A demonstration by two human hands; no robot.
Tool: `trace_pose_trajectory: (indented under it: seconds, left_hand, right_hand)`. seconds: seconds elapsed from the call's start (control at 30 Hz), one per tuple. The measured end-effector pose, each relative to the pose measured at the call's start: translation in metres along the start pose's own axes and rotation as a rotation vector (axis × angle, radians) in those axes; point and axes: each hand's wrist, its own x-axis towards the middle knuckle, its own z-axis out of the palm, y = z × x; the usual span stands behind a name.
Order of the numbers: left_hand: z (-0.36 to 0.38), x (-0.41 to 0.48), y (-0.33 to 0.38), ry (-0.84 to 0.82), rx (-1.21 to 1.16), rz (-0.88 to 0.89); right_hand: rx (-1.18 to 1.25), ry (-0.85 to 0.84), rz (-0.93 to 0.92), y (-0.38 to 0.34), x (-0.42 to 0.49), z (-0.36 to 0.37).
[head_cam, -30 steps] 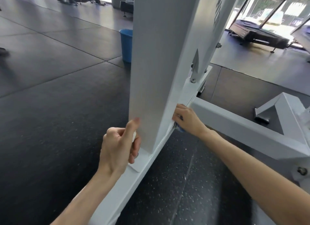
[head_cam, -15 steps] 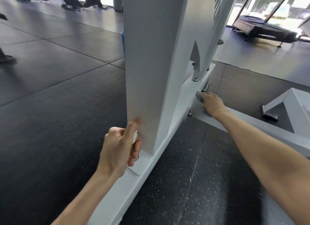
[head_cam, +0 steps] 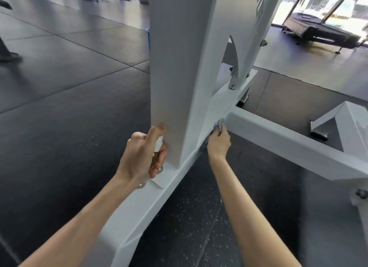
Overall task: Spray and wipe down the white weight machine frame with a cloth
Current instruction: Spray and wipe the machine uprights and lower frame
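The white weight machine frame point(head_cam: 179, 71) rises as a wide upright post from a floor rail point(head_cam: 137, 209), and a cross beam point(head_cam: 282, 139) runs off to the right. My left hand point(head_cam: 142, 155) is closed around a small clear spray bottle point(head_cam: 158, 146) held close to the foot of the post, index finger on top. My right hand point(head_cam: 219, 143) presses a blue-grey cloth point(head_cam: 219, 125) against the rail's side, right where the cross beam joins it. Most of the cloth is hidden under the hand.
Dark rubber floor tiles point(head_cam: 65, 107) surround the frame. A sliver of a blue bucket point(head_cam: 148, 37) shows behind the post. A treadmill point(head_cam: 326, 33) stands at the back right by the windows. A white angled bracket point(head_cam: 338, 123) rises from the cross beam at right.
My right hand with the cloth went out along the rail to the cross beam joint, then drew back a little toward me. The left hand stayed by the post with the bottle.
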Motion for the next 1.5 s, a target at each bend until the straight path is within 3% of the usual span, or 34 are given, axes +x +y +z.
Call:
trace_pose_trajectory:
  seconds: [0.13, 0.3, 0.37, 0.57, 0.8, 1.0, 1.2, 1.37, 1.5]
  left_hand:
    - [-0.002, 0.0, -0.001, -0.005, -0.004, -0.01]
    - [0.0, 0.0, 0.0, 0.002, 0.014, -0.014]
    - [0.001, 0.0, 0.001, 0.004, 0.012, -0.034]
    - [0.0, -0.001, 0.002, 0.07, -0.05, -0.093]
    - [0.003, -0.015, 0.008, 0.123, -0.102, -0.135]
    - [-0.029, -0.044, 0.012, 0.12, -0.025, -0.048]
    - [-0.079, -0.069, 0.007, 0.164, 0.039, -0.094]
    - [-0.085, -0.082, 0.003, 0.175, 0.012, -0.104]
    - [-0.084, -0.082, 0.011, 0.162, 0.033, -0.053]
  right_hand:
    - [0.092, -0.108, -0.07, 0.023, -0.096, -0.007]
    - [-0.003, -0.086, 0.108, 0.005, -0.02, 0.0]
    - [-0.001, -0.108, 0.066, 0.001, -0.031, -0.005]
    - [0.166, -0.141, -0.133, 0.011, -0.19, 0.001]
    - [0.285, -0.343, -0.028, 0.012, -0.293, -0.017]
    - [0.262, -0.06, -0.024, 0.0, -0.241, 0.003]
    - [0.271, -0.089, -0.003, 0.069, -0.333, 0.02]
    - [0.208, -0.169, 0.215, 0.104, -0.366, 0.028]
    - [0.318, 0.04, 0.029, 0.049, -0.325, 0.017]
